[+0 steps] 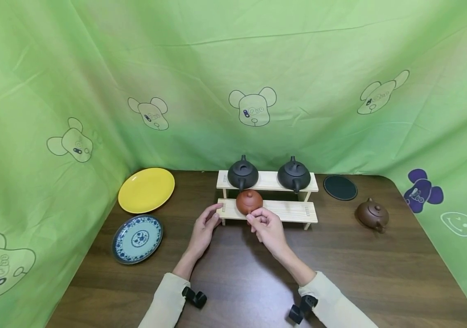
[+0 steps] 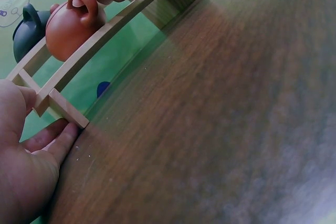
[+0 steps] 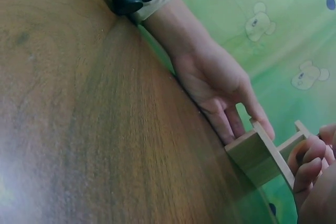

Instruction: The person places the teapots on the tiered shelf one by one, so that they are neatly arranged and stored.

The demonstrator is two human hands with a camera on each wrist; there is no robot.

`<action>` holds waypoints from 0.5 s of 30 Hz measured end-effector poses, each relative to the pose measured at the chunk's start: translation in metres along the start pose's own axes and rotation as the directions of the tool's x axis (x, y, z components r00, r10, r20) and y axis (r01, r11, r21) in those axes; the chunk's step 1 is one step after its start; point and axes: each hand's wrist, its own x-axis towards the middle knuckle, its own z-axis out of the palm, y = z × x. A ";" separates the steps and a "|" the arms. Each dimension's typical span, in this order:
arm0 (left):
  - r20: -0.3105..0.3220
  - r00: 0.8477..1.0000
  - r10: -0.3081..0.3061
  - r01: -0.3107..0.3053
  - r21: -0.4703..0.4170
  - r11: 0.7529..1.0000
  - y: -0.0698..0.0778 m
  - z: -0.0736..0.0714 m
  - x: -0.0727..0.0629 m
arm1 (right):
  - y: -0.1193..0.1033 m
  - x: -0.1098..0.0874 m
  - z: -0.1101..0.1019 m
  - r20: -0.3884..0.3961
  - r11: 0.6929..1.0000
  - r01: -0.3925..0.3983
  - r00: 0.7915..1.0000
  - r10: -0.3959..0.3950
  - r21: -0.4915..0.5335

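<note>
A reddish-brown clay teapot (image 1: 246, 201) sits at the left part of the lower shelf of a wooden two-tier stand (image 1: 284, 210). My right hand (image 1: 269, 228) pinches its looped handle (image 2: 88, 10), which faces me. At the stand's left end is my left hand (image 1: 203, 231). Its thumb lies on the shelf end and its other fingers touch the leg below, as the left wrist view shows. Two black teapots, a left one (image 1: 242, 175) and a right one (image 1: 295, 175), stand on the upper shelf, spouts pointing back.
To the left lie a yellow plate (image 1: 146, 190) and a blue-patterned plate (image 1: 137, 239). On the right are a dark round coaster (image 1: 340, 187) and a dark brown teapot (image 1: 372, 215). A green printed cloth (image 1: 200, 114) hangs around the wooden table (image 1: 233, 278).
</note>
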 end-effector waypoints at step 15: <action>-0.001 1.000 -0.003 0.003 0.008 1.000 0.000 0.000 0.000 | -0.008 -0.008 -0.012 -0.087 0.999 0.008 0.996 -0.013 -0.050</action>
